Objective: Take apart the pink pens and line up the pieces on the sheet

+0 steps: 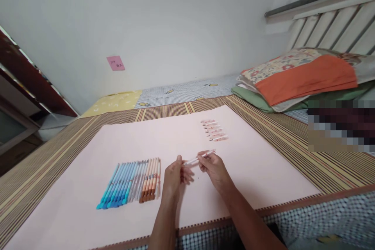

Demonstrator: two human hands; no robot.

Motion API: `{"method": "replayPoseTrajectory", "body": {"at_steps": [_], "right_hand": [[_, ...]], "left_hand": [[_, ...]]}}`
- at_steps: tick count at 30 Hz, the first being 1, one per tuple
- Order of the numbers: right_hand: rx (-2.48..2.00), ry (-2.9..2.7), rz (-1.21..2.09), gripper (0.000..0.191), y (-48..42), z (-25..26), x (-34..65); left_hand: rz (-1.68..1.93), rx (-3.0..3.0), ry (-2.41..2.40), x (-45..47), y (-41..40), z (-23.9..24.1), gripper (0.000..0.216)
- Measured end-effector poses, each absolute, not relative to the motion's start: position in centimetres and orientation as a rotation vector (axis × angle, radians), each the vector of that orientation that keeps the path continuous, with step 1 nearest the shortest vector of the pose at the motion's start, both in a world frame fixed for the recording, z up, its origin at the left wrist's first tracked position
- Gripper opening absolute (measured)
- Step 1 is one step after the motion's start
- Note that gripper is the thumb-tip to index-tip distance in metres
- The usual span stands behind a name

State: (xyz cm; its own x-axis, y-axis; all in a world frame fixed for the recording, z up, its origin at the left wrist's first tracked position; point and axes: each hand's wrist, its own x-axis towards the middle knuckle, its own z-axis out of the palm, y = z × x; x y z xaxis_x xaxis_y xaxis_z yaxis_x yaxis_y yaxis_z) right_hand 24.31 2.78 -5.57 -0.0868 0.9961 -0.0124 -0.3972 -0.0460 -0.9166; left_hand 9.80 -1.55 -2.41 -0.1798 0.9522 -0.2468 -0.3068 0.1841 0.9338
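A slim white pen [191,161] is held slightly tilted above a pale pink sheet, its right end higher and marked with pinkish print. My right hand [213,167] is closed, pinching the pen toward its right end between thumb and fingers. At the pen's left end, my left hand [177,172] closes thumb and fingers on the tip; its lower fingers look a little blurred. Left of my hands lies a tight row of pens: blue pens [118,185], greyish clear pens [137,181] and peach pens with brown ends [150,179]. Beyond my right hand, several white-and-pink pens [215,130] with dark tips lie in a column.
The pink sheet [131,140] lies on a striped mat [263,133] over a bed. Folded bedding with an orange band [307,78] is piled at the right, below a radiator [334,27]. A pink note [115,63] is stuck to the wall.
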Motion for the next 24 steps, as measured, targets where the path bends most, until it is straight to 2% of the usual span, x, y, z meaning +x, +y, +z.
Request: {"method": "replayPoseTrajectory", "body": {"at_steps": [4, 7, 15, 19, 24], "right_hand": [[-0.933, -0.907, 1.441, 0.045, 2.98, -5.71, 24.36], [-0.922, -0.911, 1.456, 0.046, 2.93, -5.55, 24.37], [-0.925, -0.899, 1.445, 0.044, 2.85, -5.52, 24.26], [-0.922, -0.886, 1.454, 0.045, 2.94, -5.73, 24.25], [-0.832, -0.818, 1.492, 0.04, 2.9, -5.4, 24.32]], "left_hand": [[1.37, 0.799, 1.152, 9.83, -1.56, -1.99, 0.056], [1.359, 0.822, 1.157, 9.88, -1.55, -2.12, 0.044], [1.37, 0.764, 1.167, 9.68, -1.57, -2.08, 0.057], [1.379, 0.799, 1.152, 9.61, -1.56, -1.98, 0.047], [1.365, 0.718, 1.256, 9.55, -1.44, -2.26, 0.053]]}}
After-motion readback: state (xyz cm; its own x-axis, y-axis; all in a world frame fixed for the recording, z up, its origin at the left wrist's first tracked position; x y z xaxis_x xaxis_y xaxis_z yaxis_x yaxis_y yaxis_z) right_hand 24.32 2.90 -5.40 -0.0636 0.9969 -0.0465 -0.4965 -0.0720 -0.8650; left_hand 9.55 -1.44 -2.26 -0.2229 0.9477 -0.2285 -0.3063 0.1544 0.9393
